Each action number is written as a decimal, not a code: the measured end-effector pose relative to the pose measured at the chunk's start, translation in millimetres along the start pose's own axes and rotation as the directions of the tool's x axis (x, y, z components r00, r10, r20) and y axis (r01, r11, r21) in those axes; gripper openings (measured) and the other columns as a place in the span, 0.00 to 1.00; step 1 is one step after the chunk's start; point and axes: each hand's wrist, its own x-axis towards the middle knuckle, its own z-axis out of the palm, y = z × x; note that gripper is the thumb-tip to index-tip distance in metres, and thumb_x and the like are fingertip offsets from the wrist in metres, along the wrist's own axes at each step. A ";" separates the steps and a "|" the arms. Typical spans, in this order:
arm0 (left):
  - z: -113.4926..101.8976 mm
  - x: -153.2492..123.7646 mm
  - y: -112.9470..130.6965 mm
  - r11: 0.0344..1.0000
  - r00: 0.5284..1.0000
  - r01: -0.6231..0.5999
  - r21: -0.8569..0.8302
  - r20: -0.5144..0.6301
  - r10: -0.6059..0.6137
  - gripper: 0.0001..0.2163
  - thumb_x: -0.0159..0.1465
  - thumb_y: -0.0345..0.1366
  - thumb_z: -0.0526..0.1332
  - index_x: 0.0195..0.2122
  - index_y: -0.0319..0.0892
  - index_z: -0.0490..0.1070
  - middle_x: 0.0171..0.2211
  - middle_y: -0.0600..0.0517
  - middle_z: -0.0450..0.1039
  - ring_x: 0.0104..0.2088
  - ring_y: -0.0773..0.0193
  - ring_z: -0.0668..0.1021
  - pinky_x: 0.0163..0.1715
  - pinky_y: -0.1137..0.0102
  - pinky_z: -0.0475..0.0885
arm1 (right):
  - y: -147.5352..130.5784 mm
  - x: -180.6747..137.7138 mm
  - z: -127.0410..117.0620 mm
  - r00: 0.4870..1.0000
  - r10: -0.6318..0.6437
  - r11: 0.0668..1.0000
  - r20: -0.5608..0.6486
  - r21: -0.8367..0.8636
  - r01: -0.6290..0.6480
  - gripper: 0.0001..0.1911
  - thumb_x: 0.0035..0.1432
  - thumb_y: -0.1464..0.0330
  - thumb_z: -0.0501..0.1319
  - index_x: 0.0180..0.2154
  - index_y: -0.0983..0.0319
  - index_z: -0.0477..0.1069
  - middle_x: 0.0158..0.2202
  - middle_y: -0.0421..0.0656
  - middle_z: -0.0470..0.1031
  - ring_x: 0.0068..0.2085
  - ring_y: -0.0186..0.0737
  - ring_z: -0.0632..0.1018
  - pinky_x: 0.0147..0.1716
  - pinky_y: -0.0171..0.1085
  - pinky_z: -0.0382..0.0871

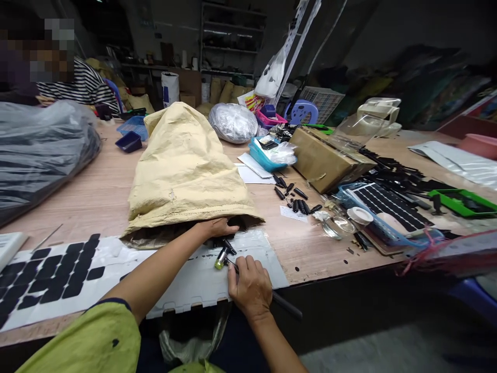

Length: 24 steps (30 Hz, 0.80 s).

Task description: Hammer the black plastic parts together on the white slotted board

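My left hand reaches into the mouth of a large tan sack lying on the table. Its thumb sticks out to the right, while the other fingers are hidden by the sack's edge and the dark contents. My right hand is closed around a small hammer with a silver head and a yellow-green face. The hammer's black handle comes out behind the hand, past the table edge. Its head rests low over a grey-white board, close to some black pieces at the sack's mouth.
Black adhesive pads on a white sheet lie left. Loose black parts, a cardboard box, a blue tray and a green tray stand right. A grey plastic bag fills the far left; a person in stripes sits beyond.
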 end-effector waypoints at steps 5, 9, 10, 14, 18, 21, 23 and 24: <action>-10.2 -21.2 -11.0 0.994 0.981 -0.094 -0.057 0.166 0.102 0.26 0.64 0.48 0.58 0.62 0.46 0.64 0.58 0.49 0.71 0.59 0.55 0.71 0.57 0.63 0.67 | -0.1 0.2 -0.3 1.000 -0.018 1.000 -0.024 0.003 0.018 0.10 0.62 0.63 0.55 0.30 0.59 0.67 0.30 0.44 0.68 0.34 0.42 0.65 0.35 0.40 0.52; -12.5 -40.1 -23.1 0.994 0.976 -0.085 -0.073 0.194 0.098 0.28 0.67 0.51 0.53 0.66 0.48 0.59 0.61 0.49 0.68 0.59 0.55 0.71 0.58 0.65 0.66 | 0.3 -0.4 0.1 1.000 -0.023 1.000 -0.014 -0.005 0.023 0.10 0.63 0.62 0.55 0.30 0.59 0.68 0.30 0.44 0.68 0.34 0.42 0.65 0.35 0.40 0.52; -12.9 -45.8 -25.0 0.995 0.978 -0.082 -0.054 0.188 0.091 0.27 0.67 0.51 0.53 0.66 0.49 0.58 0.60 0.49 0.69 0.58 0.56 0.73 0.56 0.65 0.67 | 0.4 -0.6 0.5 1.000 -0.024 1.000 -0.011 -0.008 0.024 0.10 0.63 0.62 0.55 0.30 0.59 0.68 0.30 0.44 0.68 0.34 0.42 0.65 0.35 0.40 0.52; -9.1 -73.1 -29.4 0.994 0.993 -0.088 0.068 0.079 0.082 0.25 0.68 0.50 0.52 0.66 0.53 0.58 0.58 0.50 0.70 0.52 0.58 0.77 0.51 0.67 0.71 | 1.0 -1.2 2.0 0.999 -0.029 0.999 -0.024 -0.014 0.029 0.11 0.62 0.62 0.56 0.30 0.59 0.67 0.30 0.43 0.68 0.34 0.42 0.65 0.34 0.40 0.51; 4.7 -104.6 -32.1 0.972 0.990 -0.080 0.223 -0.094 0.103 0.22 0.70 0.44 0.53 0.65 0.57 0.60 0.65 0.53 0.61 0.60 0.54 0.69 0.60 0.59 0.63 | 0.9 -1.3 1.8 0.999 -0.036 0.999 -0.028 -0.025 0.035 0.11 0.63 0.62 0.55 0.30 0.59 0.68 0.30 0.43 0.68 0.34 0.41 0.65 0.34 0.40 0.51; 13.7 -126.2 -31.5 0.961 0.978 -0.046 0.272 -0.185 0.099 0.22 0.69 0.43 0.53 0.65 0.57 0.60 0.67 0.54 0.57 0.66 0.49 0.59 0.65 0.49 0.53 | 0.9 -1.2 1.3 0.999 -0.042 0.999 -0.031 -0.034 0.041 0.12 0.63 0.62 0.55 0.30 0.60 0.68 0.29 0.43 0.68 0.34 0.41 0.65 0.34 0.40 0.51; 16.0 -139.0 -29.9 0.964 0.973 -0.020 0.266 -0.216 0.080 0.23 0.69 0.44 0.54 0.65 0.56 0.60 0.67 0.53 0.57 0.68 0.47 0.55 0.66 0.46 0.48 | 1.1 -1.1 1.4 0.998 -0.046 0.998 -0.040 -0.034 0.045 0.11 0.63 0.62 0.55 0.30 0.60 0.68 0.29 0.43 0.68 0.34 0.41 0.64 0.34 0.40 0.51; 16.3 -145.2 -29.1 0.967 0.973 -0.010 0.254 -0.222 0.068 0.23 0.69 0.44 0.55 0.65 0.55 0.60 0.66 0.52 0.59 0.68 0.47 0.53 0.66 0.45 0.47 | 1.2 -1.1 1.5 0.998 -0.048 0.998 -0.044 -0.033 0.047 0.11 0.63 0.62 0.55 0.30 0.60 0.68 0.29 0.43 0.67 0.34 0.41 0.64 0.34 0.39 0.51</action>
